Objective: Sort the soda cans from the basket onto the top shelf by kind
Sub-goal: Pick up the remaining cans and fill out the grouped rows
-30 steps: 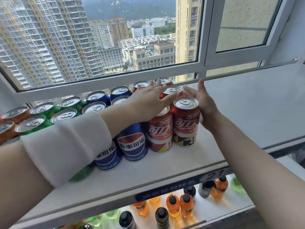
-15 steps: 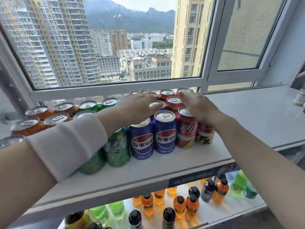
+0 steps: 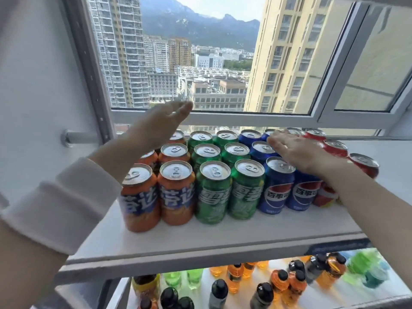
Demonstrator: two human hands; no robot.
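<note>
Both hands have moved off the red cans (image 3: 335, 148): the left hand (image 3: 160, 123) hovers open above the orange cans (image 3: 176, 192) at centre left, and the right hand (image 3: 296, 150) lies flat and empty over the blue cans (image 3: 276, 192). Sorting on the top shelf (image 3: 200, 239) looks finished; next, I think, only straightening of rows.

The head view looks forward and down, close over the top shelf (image 3: 223, 237), toward the window (image 3: 200, 52).
</note>
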